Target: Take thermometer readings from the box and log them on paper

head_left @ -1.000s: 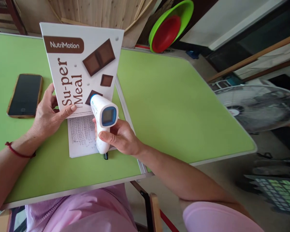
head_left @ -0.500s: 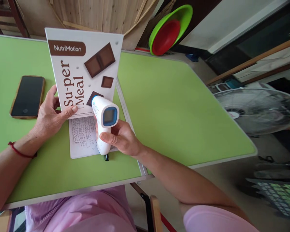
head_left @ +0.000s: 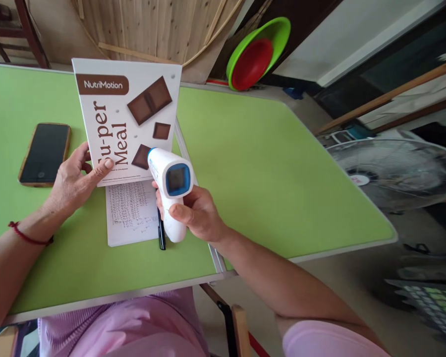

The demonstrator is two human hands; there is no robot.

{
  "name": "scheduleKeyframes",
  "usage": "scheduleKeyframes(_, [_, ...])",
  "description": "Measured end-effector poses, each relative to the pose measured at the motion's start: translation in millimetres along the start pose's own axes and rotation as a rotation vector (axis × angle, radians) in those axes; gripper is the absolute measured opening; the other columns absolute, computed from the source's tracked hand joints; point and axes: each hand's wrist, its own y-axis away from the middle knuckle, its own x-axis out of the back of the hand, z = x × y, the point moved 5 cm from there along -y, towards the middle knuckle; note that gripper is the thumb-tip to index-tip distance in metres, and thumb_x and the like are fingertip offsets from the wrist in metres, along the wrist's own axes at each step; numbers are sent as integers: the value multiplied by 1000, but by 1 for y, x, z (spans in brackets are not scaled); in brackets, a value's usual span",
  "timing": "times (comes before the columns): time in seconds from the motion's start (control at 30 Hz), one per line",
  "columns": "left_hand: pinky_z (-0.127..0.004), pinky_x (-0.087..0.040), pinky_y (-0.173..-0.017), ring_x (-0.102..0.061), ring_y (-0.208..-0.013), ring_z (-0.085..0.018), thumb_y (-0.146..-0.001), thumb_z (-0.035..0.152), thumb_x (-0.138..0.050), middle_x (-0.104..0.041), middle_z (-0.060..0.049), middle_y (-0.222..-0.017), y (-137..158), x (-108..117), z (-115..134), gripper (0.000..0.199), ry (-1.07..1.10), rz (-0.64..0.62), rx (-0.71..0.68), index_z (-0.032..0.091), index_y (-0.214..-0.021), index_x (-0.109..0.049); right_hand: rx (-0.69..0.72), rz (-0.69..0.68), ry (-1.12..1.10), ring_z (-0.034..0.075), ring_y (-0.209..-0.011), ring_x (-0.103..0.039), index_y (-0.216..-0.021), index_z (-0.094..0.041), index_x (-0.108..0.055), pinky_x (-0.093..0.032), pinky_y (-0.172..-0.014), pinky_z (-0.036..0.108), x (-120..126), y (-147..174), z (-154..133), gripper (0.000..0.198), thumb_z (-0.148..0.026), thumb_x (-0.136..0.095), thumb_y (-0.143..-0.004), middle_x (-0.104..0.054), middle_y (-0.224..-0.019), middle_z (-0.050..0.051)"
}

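My left hand grips the lower left edge of a white box printed "NutriMotion Su-per Meal" with chocolate pieces, its thumb on the front face. The box is held up above the table. In my right hand is a white infrared thermometer with a blue-rimmed screen; its nose points at the lower right corner of the box front. I cannot read the screen. Under the box lies a handwritten sheet of paper, with a black pen along its right edge, partly hidden by the thermometer hand.
A phone in a brown case lies on the green table, left of my left hand. Metal trim crosses the tabletop. Beyond the table are a green basin with a red one inside and, at right, a fan.
The thermometer has shifted a little to the right, showing more of the pen. The box has come slightly lower in view and tilted a bit; both hands keep their hold.
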Motion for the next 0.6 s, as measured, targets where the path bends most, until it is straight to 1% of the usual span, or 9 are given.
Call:
scheduleKeyframes(0.07, [-35, -46, -54, -59, -65, -22, -73, 74, -70, -71, -8, -98, -1, -1, -4, 62, 42, -24, 36, 20, -102, -67, 8, 16, 11, 9, -59, -50, -82, -19, -60, -45, -52, 25, 2, 1, -1, 34, -47, -77, -74, -54, -69, -2])
scheduleKeyframes(0.13, [-34, -46, -52, -61, -65, -22, -71, 72, -73, -72, -9, -99, -1, -3, -7, 61, 85, -51, 50, 20, -102, -68, 6, 28, 20, 10, -59, -50, -82, -19, -60, -44, -51, 25, 4, 1, -1, 35, -48, -77, -74, -55, -69, -2])
scheduleKeyframes(0.27, [-35, -54, -60, -67, -80, -28, -74, 65, -74, -72, -9, -99, 0, -4, -9, 54, 190, -64, 16, 20, -103, -67, 16, 30, 35, 9, -58, -49, -82, -18, -61, -43, -51, 24, 5, 2, -2, 35, -47, -78, -74, -55, -68, -2])
scheduleKeyframes(0.33, [-36, -55, -61, -67, -82, -28, -75, 64, -74, -71, -9, -102, -1, -3, -9, 54, 208, -49, -9, 20, -106, -65, 54, 34, 66, 9, -57, -50, -82, -18, -62, -42, -50, 25, 6, 3, -6, 32, -45, -78, -74, -55, -67, -2])
scheduleKeyframes(0.4, [-37, -55, -65, -67, -87, -29, -75, 62, -76, -70, -10, -107, -2, -2, -8, 57, 197, -24, -46, 21, -111, -62, 120, 51, 114, 9, -56, -49, -81, -19, -63, -41, -50, 25, 7, 3, -11, 29, -43, -77, -75, -55, -66, -2])
scheduleKeyframes(0.53, [-39, -56, -75, -66, -98, -29, -76, 59, -77, -65, -9, -117, -5, -3, -8, 62, 178, 16, -119, 24, -122, -56, 251, 112, 268, 9, -56, -49, -77, -20, -66, -40, -51, 24, 19, 1, -31, 25, -42, -78, -75, -59, -65, -2])
scheduleKeyframes(0.6, [-38, -56, -77, -65, -99, -27, -77, 57, -76, -63, -9, -122, -7, -4, -10, 65, 140, 18, -122, 23, -128, -53, 253, 145, 409, 10, -57, -50, -80, -20, -68, -41, -52, 25, 30, 0, -41, 27, -44, -78, -73, -63, -67, -1])
